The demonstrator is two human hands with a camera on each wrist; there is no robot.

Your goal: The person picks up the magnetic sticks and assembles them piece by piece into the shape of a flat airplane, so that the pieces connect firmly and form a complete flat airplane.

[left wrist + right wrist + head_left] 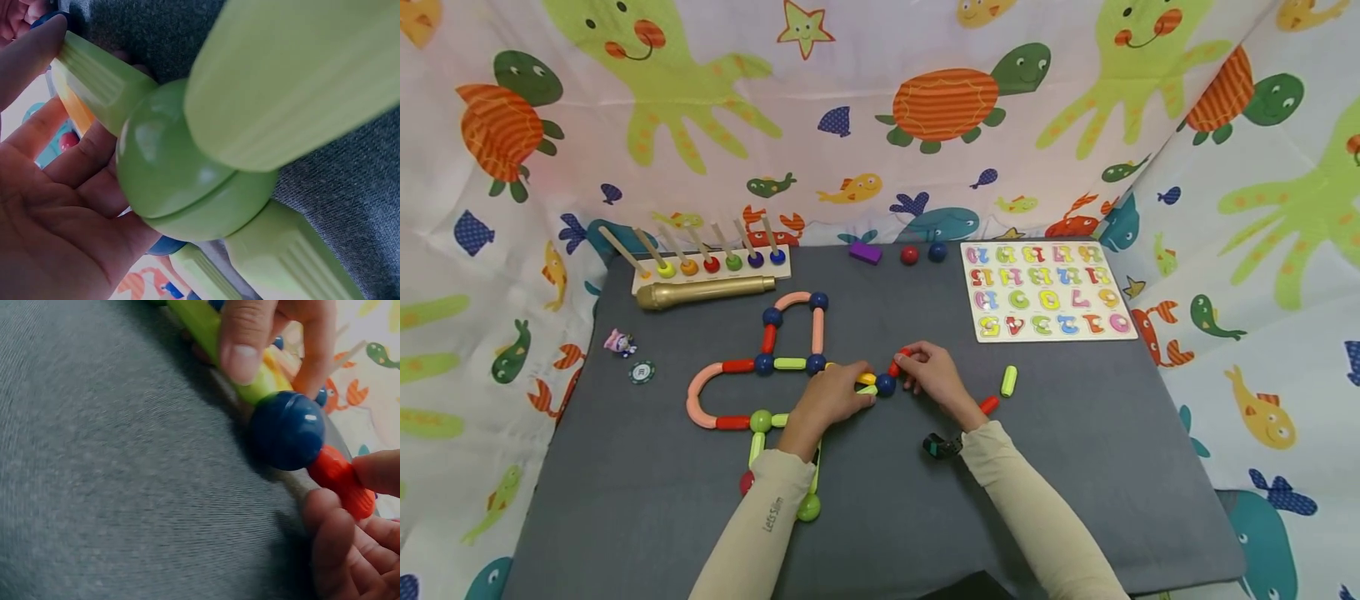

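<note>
My left hand (831,396) grips a light green rod (103,81) between thumb and fingers, beside a yellow rod (867,378). Both rods run to a dark blue ball (287,431) at the right end of a shape built from rods and balls. With thumb and fingertips, my right hand (936,375) pinches a short red rod (340,481), whose near end meets the blue ball. A large green ball (181,162) with more green rods fills the left wrist view. In the head view, the left hand and forearm hide the middle of the shape.
A loose light green rod (1009,381) and a red rod (989,405) lie by the right wrist. Along the back are a letter board (1048,292), a red ball (909,255), a purple block (865,252), a gold microphone-like stick (707,292) and a peg stand (715,267).
</note>
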